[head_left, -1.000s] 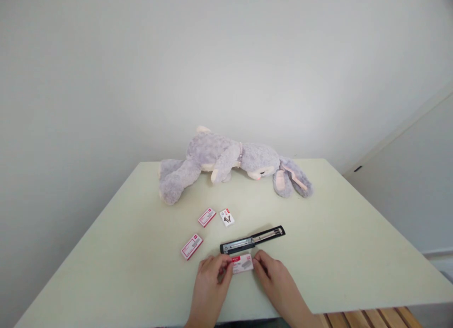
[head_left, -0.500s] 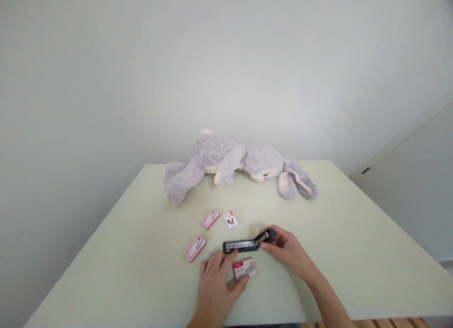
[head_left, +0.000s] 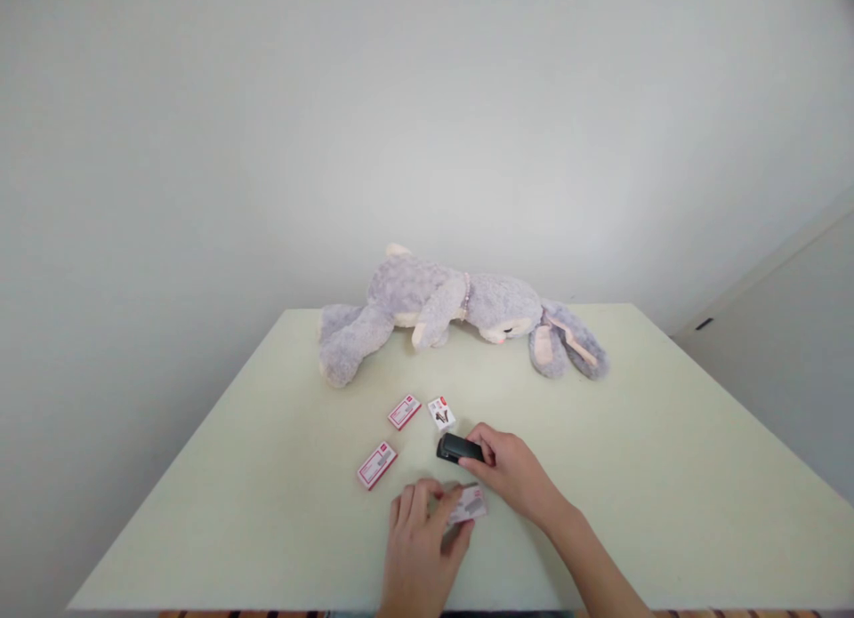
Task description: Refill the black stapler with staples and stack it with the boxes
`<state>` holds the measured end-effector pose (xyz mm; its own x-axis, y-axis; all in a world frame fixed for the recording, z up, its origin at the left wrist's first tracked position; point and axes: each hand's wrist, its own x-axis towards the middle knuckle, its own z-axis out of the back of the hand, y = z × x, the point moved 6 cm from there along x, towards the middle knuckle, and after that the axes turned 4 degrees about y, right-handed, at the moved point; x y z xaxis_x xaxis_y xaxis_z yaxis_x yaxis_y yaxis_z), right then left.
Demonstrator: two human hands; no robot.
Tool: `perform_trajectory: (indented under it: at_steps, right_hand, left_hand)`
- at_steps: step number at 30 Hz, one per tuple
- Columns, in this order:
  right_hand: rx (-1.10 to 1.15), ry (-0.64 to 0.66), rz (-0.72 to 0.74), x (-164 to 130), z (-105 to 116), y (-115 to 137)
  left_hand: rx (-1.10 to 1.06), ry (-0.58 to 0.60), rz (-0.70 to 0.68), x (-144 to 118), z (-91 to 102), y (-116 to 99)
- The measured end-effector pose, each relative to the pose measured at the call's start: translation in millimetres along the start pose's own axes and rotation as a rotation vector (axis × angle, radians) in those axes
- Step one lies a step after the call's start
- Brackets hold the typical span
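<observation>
A black stapler [head_left: 460, 447] lies folded closed on the table, its right end between the thumb and fingers of my right hand [head_left: 511, 476]. In front of it is a white and red box of staples [head_left: 471, 502], partly covered by my left hand [head_left: 420, 529]. The left forefinger rests on the box's left part and the thumb is at its near edge, so the hand grips it. Just behind the stapler sits a small white box with a dark clip picture [head_left: 441, 413].
Two pink-edged white boxes lie to the left, one nearer [head_left: 377, 464] and one farther back [head_left: 404, 412]. A grey plush rabbit [head_left: 414, 289] is stretched on its side along the back of the pale table [head_left: 253, 511], near the wall.
The stapler's top arm was swung open and is now folded down over its base. My left forefinger has left the stapler and moved onto the staple box. The view has shifted slightly.
</observation>
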<state>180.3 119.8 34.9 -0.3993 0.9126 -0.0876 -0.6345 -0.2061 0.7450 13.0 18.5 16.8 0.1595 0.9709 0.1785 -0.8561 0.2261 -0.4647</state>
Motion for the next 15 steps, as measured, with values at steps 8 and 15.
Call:
perform_trajectory:
  at_steps: [8, 15]
  right_hand:
    - [-0.026, -0.047, -0.074, -13, 11, -19]
    - [-0.032, -0.055, -0.083, -14, 11, -17]
  left_hand:
    - [0.038, -0.267, 0.149, -12, 42.0, 76]
    - [-0.064, -0.066, 0.057, 22, 38.2, 109]
